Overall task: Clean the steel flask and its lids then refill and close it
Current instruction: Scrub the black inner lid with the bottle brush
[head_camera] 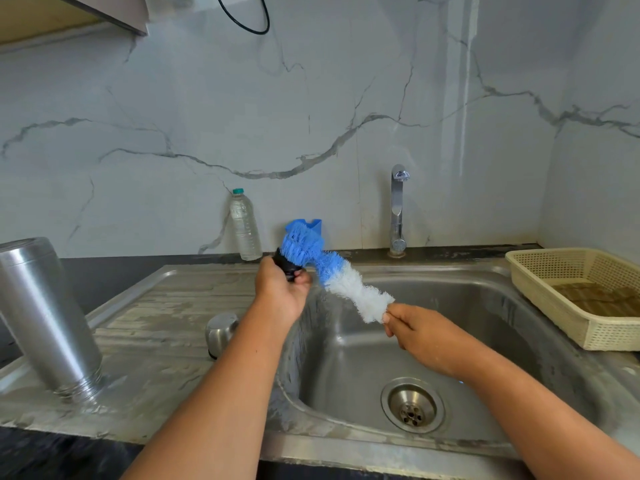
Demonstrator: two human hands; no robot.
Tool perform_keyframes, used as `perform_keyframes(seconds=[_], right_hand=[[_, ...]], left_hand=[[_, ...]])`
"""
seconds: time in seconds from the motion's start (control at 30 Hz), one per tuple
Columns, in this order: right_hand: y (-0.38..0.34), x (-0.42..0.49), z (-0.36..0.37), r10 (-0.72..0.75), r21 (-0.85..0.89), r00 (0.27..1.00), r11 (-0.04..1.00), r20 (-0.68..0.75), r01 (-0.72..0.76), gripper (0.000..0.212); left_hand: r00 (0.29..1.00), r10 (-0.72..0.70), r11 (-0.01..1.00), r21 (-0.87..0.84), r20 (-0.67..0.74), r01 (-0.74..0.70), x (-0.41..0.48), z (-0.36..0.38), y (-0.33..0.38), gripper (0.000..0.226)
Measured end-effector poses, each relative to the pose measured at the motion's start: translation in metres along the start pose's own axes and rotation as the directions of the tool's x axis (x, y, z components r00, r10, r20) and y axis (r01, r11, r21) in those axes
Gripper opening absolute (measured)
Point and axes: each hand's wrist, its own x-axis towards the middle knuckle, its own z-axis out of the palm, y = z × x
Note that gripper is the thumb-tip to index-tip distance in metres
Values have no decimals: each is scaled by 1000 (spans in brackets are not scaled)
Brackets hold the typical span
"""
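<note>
Brush meets black lid over the sink's far-left corner

The left hand [282, 289] has its fingers curled round the small black lid [287, 266], holding it up above the far-left edge of the sink [346, 448]. The bottle brush [332, 271] lies with its long axis running from far left to near right. Its blue bristles press against the lid, and its white end is pinched in the curled fingers of the right hand [420, 336], out over the basin. So the lid sits to the left of the right hand, straight along the brush's line. Any scrubbing stroke would likely run along that axis, with the left hand steadying.

The steel flask [45, 317] stands mouth down on the drainboard [156, 323] at the far left, well apart from both hands, with its threaded neck on the wet surface. Its brushed body looks clean and dull-bright. The rounded steel cap [221, 332] rests on the drainboard just beside the left forearm. Refilling and closing look some way off yet
</note>
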Motion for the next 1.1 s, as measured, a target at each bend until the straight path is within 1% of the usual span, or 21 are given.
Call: perform_keyframes(seconds=[0.07,0.17,0.27,0.37,0.6,0.67,0.73,0.83,0.93,1.0,1.1], right_hand=[[-3,4,3,-2,6,1000,1000,-23,2,31],[3,3,0,18,7,999,1000,-41,-18,31],[10,0,-8,54,-31,997,998,-62,-56,31],[10,0,-11,65,-73,992,995,-112,-73,30],[8,0,-12,108,2,975,994,-192,-110,31],[9,1,-11,118,26,974,993,-192,-116,31],[9,2,-10,122,49,975,992,-186,-115,31],[6,2,-11,117,102,975,990,-191,-99,32],[4,0,-12,108,140,978,987,-178,-84,32],[4,-1,-12,90,113,984,991,-156,-73,33],[8,0,-12,90,63,988,995,-129,-82,32]], left_hand=[[998,-48,998,-27,46,49,-5,6,-6,25],[995,-56,990,-122,77,65,0,7,3,28],[999,-40,982,-187,-3,39,8,-1,10,36],[1000,-20,983,-180,-7,18,6,-1,8,38],[999,35,984,-176,39,-27,7,-2,8,46],[998,32,990,-142,46,-25,7,-4,7,49],[998,36,998,-45,45,-34,8,-6,6,54],[997,70,994,81,9,-71,9,-9,4,49],[994,106,993,61,-2,-105,8,-8,5,40],[993,115,991,62,17,-116,6,-7,5,36],[993,106,987,113,59,-113,5,-8,3,31]])
